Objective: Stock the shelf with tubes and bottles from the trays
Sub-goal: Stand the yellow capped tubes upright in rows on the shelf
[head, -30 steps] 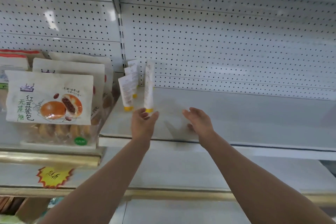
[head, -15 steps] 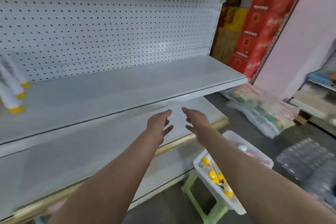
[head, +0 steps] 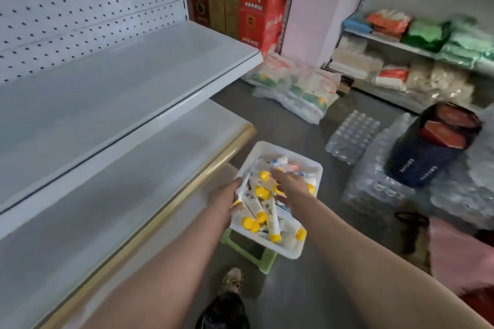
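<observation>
Tubes (head: 263, 212) beneath both hands (head: 256, 191)

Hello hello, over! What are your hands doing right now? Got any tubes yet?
Left hand gripping a tube at the white tray edge. Right hand open over the yellow-capped tubes. Nothing blocking.

Shelf (head: 128, 80): smooth painted metal, satin sheen, perforated back panel (head: 88, 2). Lower edge trim (head: 187, 189): glossy, gold-coloured. Tray (head: 290, 252): smooth white plastic. Tubes (head: 271, 218): glossy, yellow plastic caps. Stool (head: 264, 262): green plastic. Floor (head: 299, 294): matt grey. Bottle packs (head: 352, 136): clear shiny film
</observation>
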